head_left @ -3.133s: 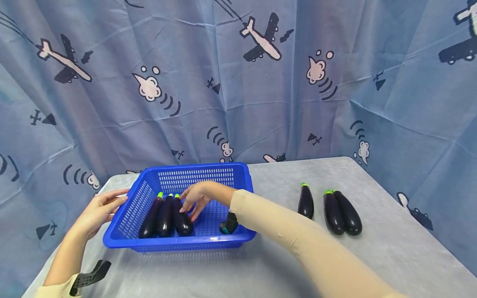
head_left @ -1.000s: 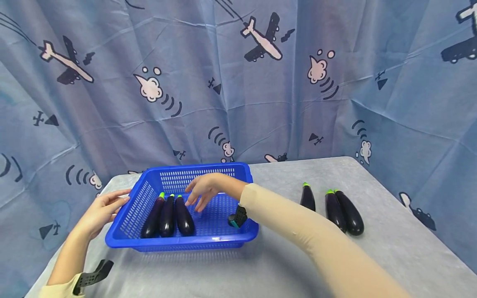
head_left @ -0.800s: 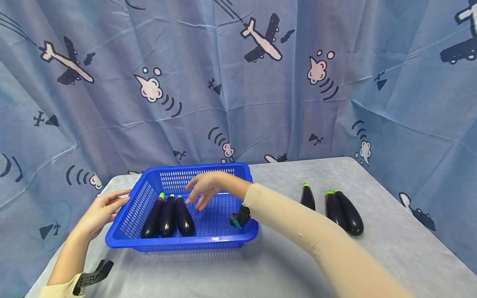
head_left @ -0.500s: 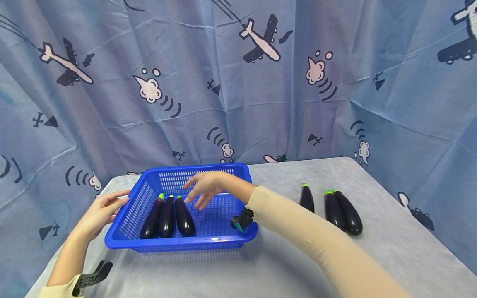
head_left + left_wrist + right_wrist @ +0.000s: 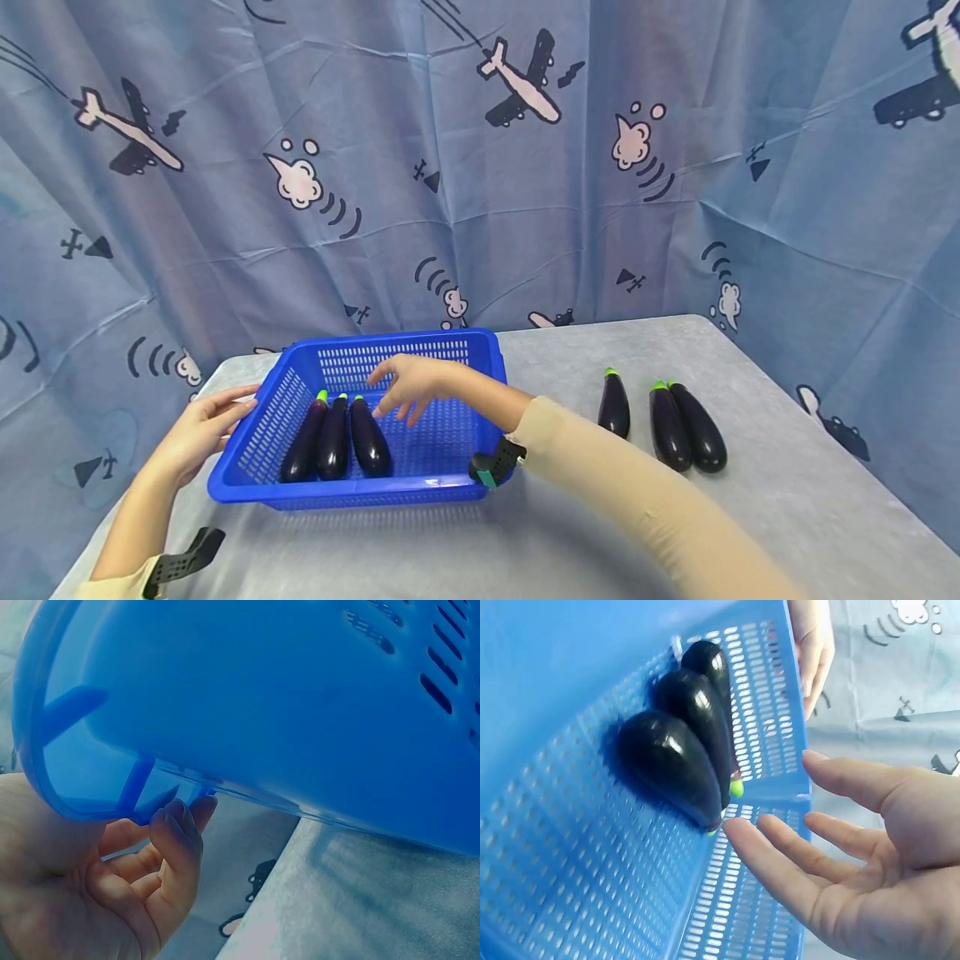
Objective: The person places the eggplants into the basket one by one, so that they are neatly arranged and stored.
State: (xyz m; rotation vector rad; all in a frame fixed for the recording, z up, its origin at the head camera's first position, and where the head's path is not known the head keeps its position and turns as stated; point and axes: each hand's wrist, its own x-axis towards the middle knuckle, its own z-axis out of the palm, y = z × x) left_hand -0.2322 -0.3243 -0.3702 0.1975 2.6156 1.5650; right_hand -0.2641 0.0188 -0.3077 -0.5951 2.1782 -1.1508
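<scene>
A blue slotted basket (image 5: pixel 345 498) stands on the grey table and holds three dark eggplants side by side (image 5: pixel 303 442) (image 5: pixel 332 435) (image 5: pixel 370 437). My right hand (image 5: pixel 407 388) hovers just above and right of them, with its fingers spread and nothing in it. The right wrist view shows its bare palm (image 5: pixel 855 877) close to the nearest eggplant (image 5: pixel 667 761) without touching it. My left hand (image 5: pixel 204 421) rests against the basket's left rim. In the left wrist view its fingers (image 5: pixel 180 840) touch the underside of the rim (image 5: pixel 90 802).
Three more eggplants lie on the table to the right of the basket (image 5: pixel 614 406) (image 5: pixel 669 429) (image 5: pixel 701 427). A blue curtain printed with planes (image 5: pixel 525 167) hangs behind the table. The table's right edge (image 5: pixel 862 500) runs diagonally.
My right hand has lifted off the third eggplant in the basket and drawn back a little towards the right, fingers still spread. The left hand has stayed at the rim.
</scene>
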